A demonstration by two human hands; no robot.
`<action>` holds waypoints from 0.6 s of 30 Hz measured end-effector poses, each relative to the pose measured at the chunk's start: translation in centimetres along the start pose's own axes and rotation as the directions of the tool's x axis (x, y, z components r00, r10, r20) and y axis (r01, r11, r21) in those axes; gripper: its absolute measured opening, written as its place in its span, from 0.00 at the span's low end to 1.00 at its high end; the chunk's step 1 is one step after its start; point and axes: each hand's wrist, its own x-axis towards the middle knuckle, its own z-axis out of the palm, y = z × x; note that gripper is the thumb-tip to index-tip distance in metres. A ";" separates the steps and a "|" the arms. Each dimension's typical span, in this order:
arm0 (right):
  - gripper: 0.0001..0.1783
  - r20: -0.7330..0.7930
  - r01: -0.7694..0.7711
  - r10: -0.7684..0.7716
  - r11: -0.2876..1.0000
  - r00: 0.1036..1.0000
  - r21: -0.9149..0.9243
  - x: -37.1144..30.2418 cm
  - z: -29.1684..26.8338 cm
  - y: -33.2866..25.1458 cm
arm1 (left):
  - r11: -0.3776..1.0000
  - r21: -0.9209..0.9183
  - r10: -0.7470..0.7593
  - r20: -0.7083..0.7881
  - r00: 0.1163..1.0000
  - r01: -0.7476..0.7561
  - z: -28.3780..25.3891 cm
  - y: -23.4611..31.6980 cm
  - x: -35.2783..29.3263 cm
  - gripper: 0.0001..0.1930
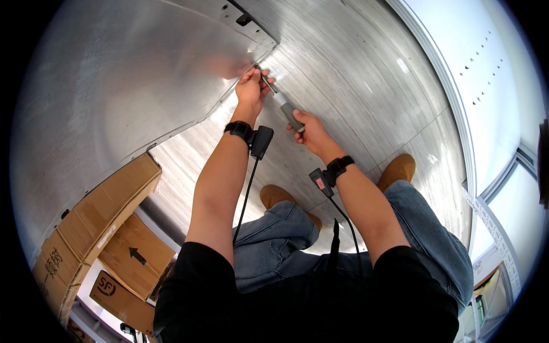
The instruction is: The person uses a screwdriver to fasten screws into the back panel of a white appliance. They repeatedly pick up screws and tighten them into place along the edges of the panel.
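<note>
A screwdriver (290, 113) with a grey handle slants up and left, its thin metal shaft pointing at the edge of a large silver metal panel (143, 74). My right hand (311, 134) is closed around the handle's lower end. Beside the panel's edge, near its far corner, my left hand (250, 91) has its fingers drawn together about the tip of the shaft. Whatever lies between those fingertips is too small and covered to make out.
Cardboard boxes (137, 252) are stacked at the lower left, against the panel. Light wood-look floor (354, 74) runs between the panel and a white cabinet-like surface (486, 74) on the right. Cables hang from my black wrist straps. My brown shoes (398, 170) stand on the floor.
</note>
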 end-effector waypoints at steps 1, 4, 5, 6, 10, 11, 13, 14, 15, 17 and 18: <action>0.19 -0.002 -0.008 0.008 1.000 1.000 0.009 0.0 0.0 -0.1 | 1.000 0.001 0.002 0.006 1.000 -0.002 0.0 -0.1 0.1 0.08; 0.19 -0.006 -0.022 0.022 1.000 1.000 0.017 0.3 0.0 -0.2 | 1.000 0.008 0.001 0.012 1.000 -0.001 0.1 0.1 0.1 0.07; 0.19 -0.004 -0.023 0.023 1.000 1.000 0.002 0.4 -0.1 -0.3 | 1.000 0.009 -0.003 0.002 1.000 0.003 0.3 0.2 0.1 0.07; 0.19 -0.003 -0.024 0.024 1.000 1.000 -0.014 0.4 -0.1 -0.4 | 1.000 0.010 -0.007 -0.007 1.000 0.007 0.5 0.3 0.0 0.07; 0.18 -0.066 0.091 -0.111 0.962 0.992 -0.259 -0.3 1.0 -1.0 | 1.000 0.003 -0.012 -0.029 1.000 0.012 0.8 0.3 -0.1 0.07; 0.18 -0.087 0.120 -0.155 0.941 0.984 -0.317 -0.6 1.5 -1.0 | 1.000 0.011 -0.013 -0.035 0.999 0.014 0.8 0.3 0.0 0.06; 0.17 -0.112 0.168 -0.231 0.899 0.967 -0.405 -0.5 2.0 -0.9 | 1.000 0.015 -0.009 -0.037 0.999 0.009 0.7 0.2 0.2 0.06; 0.16 -0.120 0.187 -0.263 0.881 0.957 -0.434 -0.3 1.9 -0.8 | 1.000 0.013 -0.004 -0.030 1.000 0.004 0.8 0.2 0.2 0.05; 0.16 -0.127 0.206 -0.294 0.862 0.947 -0.464 0.0 1.8 -0.5 | 1.000 0.011 0.002 -0.024 1.000 -0.001 0.9 0.2 0.2 0.05; 0.18 -0.140 0.283 -0.430 0.771 0.892 -0.571 0.9 1.6 0.1 | 1.000 0.014 0.001 -0.036 0.999 -0.001 1.1 0.2 0.2 0.06; 0.20 -0.139 0.314 -0.496 0.717 0.857 -0.622 1.2 1.5 0.3 | 1.000 0.015 0.001 -0.042 0.999 0.000 1.3 0.2 0.1 0.06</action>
